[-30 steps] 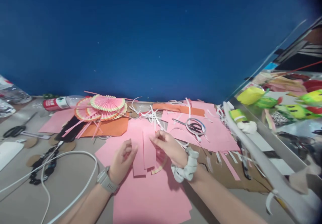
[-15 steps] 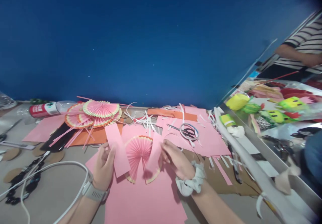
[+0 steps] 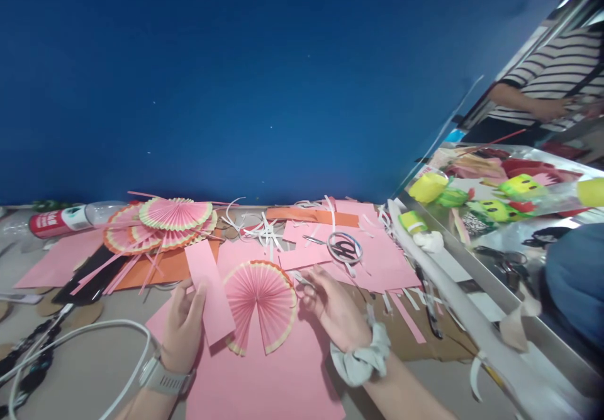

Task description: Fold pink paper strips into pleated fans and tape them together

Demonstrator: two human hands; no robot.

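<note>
My left hand is closed on a pink paper strip, which stands tilted in its fingers. Beside it a pleated pink paper fan with a pale green and orange edge lies on a large pink sheet. At the fan's right edge is my right hand, its fingers curled. A small pale sliver shows at those fingertips; I cannot make out what it is. Just beyond this hand another pink paper strip lies flat.
Finished-looking pleated fans are piled back left near a bottle. Scissors and a tape roll lie on pink sheets at right. A white cable loops at left. A metal-edged tray of crafts and a person in stripes are farther right.
My right hand has let go of its pink strip, which now lies behind the fan. The fan shows whole now. The left hand still holds its strip; the view has shifted slightly right.
</note>
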